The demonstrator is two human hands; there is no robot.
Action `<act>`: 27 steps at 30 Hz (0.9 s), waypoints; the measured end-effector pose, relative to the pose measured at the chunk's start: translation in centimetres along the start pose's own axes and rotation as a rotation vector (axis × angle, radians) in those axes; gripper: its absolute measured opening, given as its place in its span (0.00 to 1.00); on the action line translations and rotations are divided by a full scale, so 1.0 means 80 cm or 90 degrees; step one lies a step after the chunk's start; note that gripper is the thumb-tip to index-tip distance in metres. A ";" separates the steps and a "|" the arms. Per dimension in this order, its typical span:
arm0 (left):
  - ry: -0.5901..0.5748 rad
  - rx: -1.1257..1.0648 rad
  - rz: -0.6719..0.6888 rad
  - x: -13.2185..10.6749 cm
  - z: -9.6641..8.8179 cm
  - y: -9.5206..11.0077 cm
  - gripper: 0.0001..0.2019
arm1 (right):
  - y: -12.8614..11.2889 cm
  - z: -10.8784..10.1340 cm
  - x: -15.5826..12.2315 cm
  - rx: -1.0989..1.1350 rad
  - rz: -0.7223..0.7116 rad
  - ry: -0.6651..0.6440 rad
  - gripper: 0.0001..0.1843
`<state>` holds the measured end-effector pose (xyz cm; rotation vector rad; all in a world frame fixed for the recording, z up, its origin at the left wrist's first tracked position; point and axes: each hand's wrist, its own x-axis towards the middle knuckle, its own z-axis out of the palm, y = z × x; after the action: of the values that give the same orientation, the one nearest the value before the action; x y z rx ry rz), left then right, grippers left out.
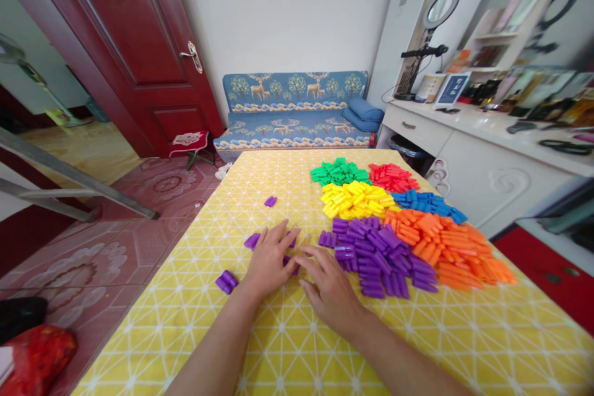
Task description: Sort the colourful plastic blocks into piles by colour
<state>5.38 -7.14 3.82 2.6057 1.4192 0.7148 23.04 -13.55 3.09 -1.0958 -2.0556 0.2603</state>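
Both my hands lie flat on a yellow patterned tablecloth (297, 346). My left hand (271, 260) has its fingers stretched out over a few loose purple plastic pieces (252, 241). My right hand (330, 289) rests next to it, fingers extended toward the left hand, just left of a big purple pile (378, 253). Two other purple pieces lie apart: one at the left (227, 281), one farther back (270, 201). Sorted piles of orange (445, 247), yellow (355, 199), blue (429, 203), green (338, 172) and red (392, 177) pieces lie to the right.
A blue patterned sofa (297, 111) stands behind the table. A dark red door (134, 43) is at the left, with a small red stool (189, 143) on the tiled floor. A white dresser (487, 154) with a ring light (440, 7) stands to the right.
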 end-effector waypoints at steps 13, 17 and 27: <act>0.095 -0.324 -0.032 0.004 0.000 0.009 0.09 | 0.011 0.000 -0.002 0.002 0.056 0.067 0.27; -0.028 -0.201 0.034 0.002 -0.019 0.007 0.14 | 0.016 0.001 -0.003 -0.003 0.074 0.056 0.26; -0.204 -0.186 0.054 0.001 -0.038 -0.001 0.20 | 0.013 -0.002 -0.005 0.015 0.072 0.025 0.25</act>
<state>3.97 -7.47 6.52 2.4263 1.0353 0.4441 23.94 -13.27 2.46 -1.1949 -1.9551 0.3159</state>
